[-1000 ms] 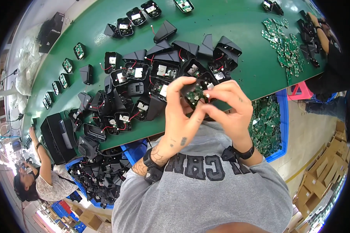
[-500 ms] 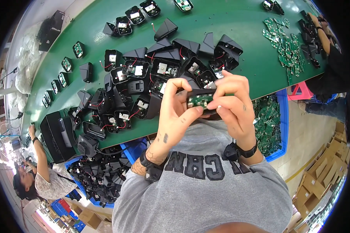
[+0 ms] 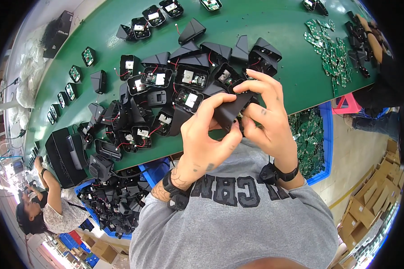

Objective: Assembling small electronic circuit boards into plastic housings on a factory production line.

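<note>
Between my two hands, just over the near edge of the table, is a black plastic housing point(image 3: 229, 110). Its smooth outer wall is tilted toward me, and its inside is mostly hidden. My left hand point(image 3: 209, 134) grips the housing from the left, with thumb below and index finger along the top. From the other side, my right hand point(image 3: 267, 116) pinches its right edge, fingers curled. Beyond my hands lies a pile of similar open housings point(image 3: 191, 77) holding white parts, circuit boards and red wires.
Green circuit boards point(image 3: 330, 56) are heaped on the green table point(image 3: 296, 89) at right. Blue bins hold boards point(image 3: 307, 141) at lower right and black parts point(image 3: 116, 206) at lower left. Co-workers' arms point(image 3: 51, 184) show at both sides. Cardboard boxes point(image 3: 372, 201) stand on the floor.
The housing has turned in my hands: its open side with a green circuit board faced me before, and now its black outer wall does. My right hand has shifted its grip.
</note>
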Motion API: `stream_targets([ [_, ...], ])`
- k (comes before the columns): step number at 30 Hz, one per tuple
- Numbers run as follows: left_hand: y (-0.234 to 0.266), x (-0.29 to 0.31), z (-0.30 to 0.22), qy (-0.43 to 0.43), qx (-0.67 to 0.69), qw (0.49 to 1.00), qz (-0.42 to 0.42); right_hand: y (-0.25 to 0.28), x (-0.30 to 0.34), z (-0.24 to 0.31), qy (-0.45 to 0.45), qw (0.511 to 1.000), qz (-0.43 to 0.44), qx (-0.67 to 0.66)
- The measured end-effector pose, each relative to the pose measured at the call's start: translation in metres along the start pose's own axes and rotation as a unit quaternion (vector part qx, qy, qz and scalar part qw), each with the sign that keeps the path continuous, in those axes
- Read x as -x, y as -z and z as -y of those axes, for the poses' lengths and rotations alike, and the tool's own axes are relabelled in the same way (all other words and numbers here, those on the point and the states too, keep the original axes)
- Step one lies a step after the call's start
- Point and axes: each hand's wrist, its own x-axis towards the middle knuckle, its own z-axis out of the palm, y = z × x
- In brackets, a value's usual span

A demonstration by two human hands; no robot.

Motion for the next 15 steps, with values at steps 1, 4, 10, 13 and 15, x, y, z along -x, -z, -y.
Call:
stream_targets([
  [1, -0.001, 0.000, -0.001, -0.019, -0.042, 0.999, -0.001, -0.001, 0.001, 0.000, -0.019, 1.000, 0.008, -0.005],
  [4, -0.003, 0.003, 0.004, -0.056, -0.098, 0.994, -0.007, 0.004, 0.001, 0.005, -0.048, 0.998, 0.029, -0.013],
  [10, -0.007, 0.003, 0.010, -0.114, -0.137, 0.984, -0.014, 0.008, -0.001, 0.011, -0.099, 0.994, 0.053, -0.003],
  [13, -0.004, 0.000, 0.004, 0.024, -0.013, 1.000, -0.001, 0.011, 0.000, 0.018, -0.127, 0.991, -0.008, 0.030],
  [15, -0.003, 0.000, 0.003, 0.031, -0.009, 0.999, 0.000, 0.012, -0.001, 0.017, -0.154, 0.986, -0.048, 0.043],
])
